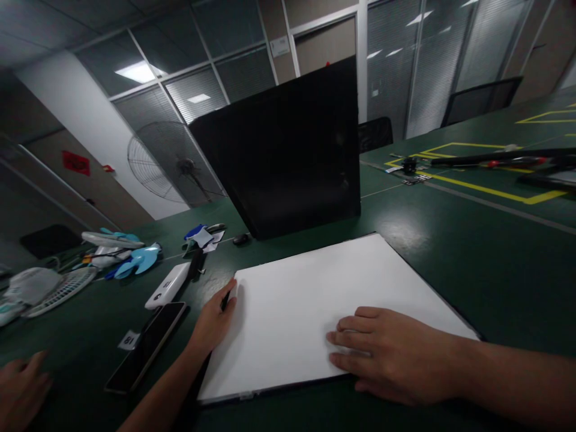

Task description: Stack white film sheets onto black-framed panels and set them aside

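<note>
Left hand (pixel 213 323), half-curled, hold unclear, and right hand (pixel 398 354), open, empty, could skew the white board (pixel 288 306) by pressing its edges unevenly.

Dim office: a green table (pixel 495 258), a dark mesh chair (pixel 483 99), a large round fan (pixel 185 167), a white wall (pixel 85 114), and glass partitions (pixel 391 78) with blinds.
</note>
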Action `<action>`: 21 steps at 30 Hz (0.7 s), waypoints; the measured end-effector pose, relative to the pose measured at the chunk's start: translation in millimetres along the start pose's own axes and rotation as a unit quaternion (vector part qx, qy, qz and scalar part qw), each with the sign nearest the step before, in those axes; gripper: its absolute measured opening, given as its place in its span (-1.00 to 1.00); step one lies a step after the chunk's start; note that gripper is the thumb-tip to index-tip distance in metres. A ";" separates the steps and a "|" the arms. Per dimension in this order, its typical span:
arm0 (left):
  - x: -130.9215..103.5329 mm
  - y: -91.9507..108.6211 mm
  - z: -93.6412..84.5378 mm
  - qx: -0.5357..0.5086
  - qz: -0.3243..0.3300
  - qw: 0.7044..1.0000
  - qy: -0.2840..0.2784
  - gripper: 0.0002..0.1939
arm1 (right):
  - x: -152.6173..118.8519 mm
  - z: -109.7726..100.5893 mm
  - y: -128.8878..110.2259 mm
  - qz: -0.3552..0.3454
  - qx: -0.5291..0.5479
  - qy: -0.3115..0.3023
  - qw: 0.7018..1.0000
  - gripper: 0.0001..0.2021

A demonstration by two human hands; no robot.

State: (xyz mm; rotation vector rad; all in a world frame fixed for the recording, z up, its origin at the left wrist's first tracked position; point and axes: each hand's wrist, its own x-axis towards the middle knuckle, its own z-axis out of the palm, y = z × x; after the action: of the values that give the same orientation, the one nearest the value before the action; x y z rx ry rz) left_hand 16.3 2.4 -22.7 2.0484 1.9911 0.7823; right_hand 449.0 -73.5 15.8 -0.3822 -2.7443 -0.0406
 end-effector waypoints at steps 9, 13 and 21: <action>-3.0 4.1 0.2 0.014 0.011 1.000 -0.017 -0.33 | -0.1 -4.8 -3.0 0.041 0.032 -0.045 0.998 -0.51; -3.8 5.3 0.1 0.028 0.013 0.999 -0.020 -0.33 | 2.0 -5.2 -3.7 0.040 -0.004 -0.018 0.999 -0.51; -4.0 10.5 -4.3 0.033 0.009 0.999 -0.029 -0.35 | 4.9 -6.6 -8.9 -0.057 -0.107 0.129 0.984 -0.74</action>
State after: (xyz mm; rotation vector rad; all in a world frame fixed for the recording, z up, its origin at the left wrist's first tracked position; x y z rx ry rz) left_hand 23.5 -3.4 -15.0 2.1024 1.9944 0.6610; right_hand 444.5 -81.3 23.9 -0.2550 -2.5070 -0.3896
